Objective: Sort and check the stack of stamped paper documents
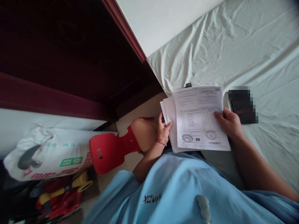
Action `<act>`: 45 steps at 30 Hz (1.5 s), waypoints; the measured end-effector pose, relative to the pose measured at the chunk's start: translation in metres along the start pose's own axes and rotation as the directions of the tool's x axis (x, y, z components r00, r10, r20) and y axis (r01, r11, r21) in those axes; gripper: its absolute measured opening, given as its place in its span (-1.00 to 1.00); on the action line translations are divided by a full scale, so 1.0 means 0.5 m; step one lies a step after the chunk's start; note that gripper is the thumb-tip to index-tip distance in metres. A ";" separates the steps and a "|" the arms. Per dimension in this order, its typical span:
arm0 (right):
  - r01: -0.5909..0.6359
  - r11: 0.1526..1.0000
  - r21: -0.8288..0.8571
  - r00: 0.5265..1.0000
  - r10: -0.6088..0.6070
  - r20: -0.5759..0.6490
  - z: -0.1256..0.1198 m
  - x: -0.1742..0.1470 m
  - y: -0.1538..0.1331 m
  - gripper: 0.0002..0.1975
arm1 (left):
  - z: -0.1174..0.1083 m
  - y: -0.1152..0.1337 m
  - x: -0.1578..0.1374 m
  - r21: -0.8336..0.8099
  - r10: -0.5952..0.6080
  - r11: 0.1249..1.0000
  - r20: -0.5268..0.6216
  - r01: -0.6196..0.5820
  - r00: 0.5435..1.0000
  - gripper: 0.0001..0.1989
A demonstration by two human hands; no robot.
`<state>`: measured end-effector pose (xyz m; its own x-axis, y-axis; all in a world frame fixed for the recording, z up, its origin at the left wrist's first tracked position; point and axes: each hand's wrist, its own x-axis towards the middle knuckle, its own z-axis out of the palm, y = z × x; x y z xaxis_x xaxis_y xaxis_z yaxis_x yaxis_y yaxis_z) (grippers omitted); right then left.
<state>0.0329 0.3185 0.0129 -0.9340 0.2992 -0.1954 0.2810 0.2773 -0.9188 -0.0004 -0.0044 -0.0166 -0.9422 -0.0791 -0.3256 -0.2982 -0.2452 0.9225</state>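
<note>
Several printed paper sheets (198, 115) lie over my lap, fanned a little toward the left. The top page carries printed text, a table and two round stamps near its lower edge. My left hand (164, 132), with a red string on the wrist, grips the left edges of the sheets behind the top page. On the right edge, my right hand (230, 122) pinches the top page, thumb on the front and fingers mostly hidden behind it. Just right of that hand lies a dark, blurred-out flat object (243, 105) on the bed.
The bed has a pale, wrinkled sheet (261, 56). A small black item (188, 85) shows past the papers' top edge. To the left are a red plastic stool (106, 152), a white woven sack (56, 155), red and yellow items (63, 196) and dark wooden furniture (70, 56).
</note>
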 end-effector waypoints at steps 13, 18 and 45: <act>-0.024 0.977 -0.213 0.998 0.034 0.047 0.005 -0.006 -0.023 -0.58 | 0.014 0.007 -0.009 -0.035 -0.089 0.995 0.000 0.089 0.996 -0.35; -0.025 0.986 -0.168 0.994 0.042 0.099 0.005 -0.010 -0.025 -0.63 | 0.016 0.010 -0.010 -0.040 -0.124 0.991 -0.001 0.124 0.992 -0.43; -0.064 0.995 0.074 0.998 0.065 -0.008 0.009 -0.007 -0.015 -0.59 | 0.007 0.003 -0.001 -0.050 -0.114 0.992 -0.044 0.112 0.993 -0.45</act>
<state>0.0329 0.3112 0.0189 -0.9120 0.3238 -0.2519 0.3234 0.1896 -0.9271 -0.0010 -0.0010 -0.0144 -0.8946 -0.0927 -0.4371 -0.3933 -0.3009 0.8688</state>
